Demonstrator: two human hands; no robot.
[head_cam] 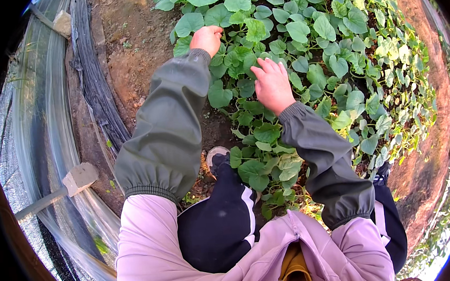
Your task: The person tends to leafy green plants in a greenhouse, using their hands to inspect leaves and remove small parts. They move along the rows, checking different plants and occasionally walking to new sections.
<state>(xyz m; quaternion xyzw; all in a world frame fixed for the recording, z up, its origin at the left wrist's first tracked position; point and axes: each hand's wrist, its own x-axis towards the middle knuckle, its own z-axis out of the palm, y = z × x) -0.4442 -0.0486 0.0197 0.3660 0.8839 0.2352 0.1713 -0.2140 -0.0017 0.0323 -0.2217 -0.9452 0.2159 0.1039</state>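
Observation:
Dense young vine plants with broad green leaves [298, 31] fill the bed before me. My left hand [207, 40] is at the bed's left edge, its fingers bent in against the leaves; whether a stem or leaf is between them is hidden. Lower and to the right, my right hand [271, 83] lies over the foliage, palm down, its fingers spread a little and pointing up the bed. Nothing shows in it. Dark elastic-cuffed sleeve covers reach from both wrists to above the elbows.
Bare soil [132, 41] runs along the bed's left side. Beyond it lie bunched black plastic film [95, 79], clear sheeting [59, 124] and a pole with a pale block [79, 179]. My shoe [218, 156] stands beside the lower leaves. More soil [439, 125] borders the right side.

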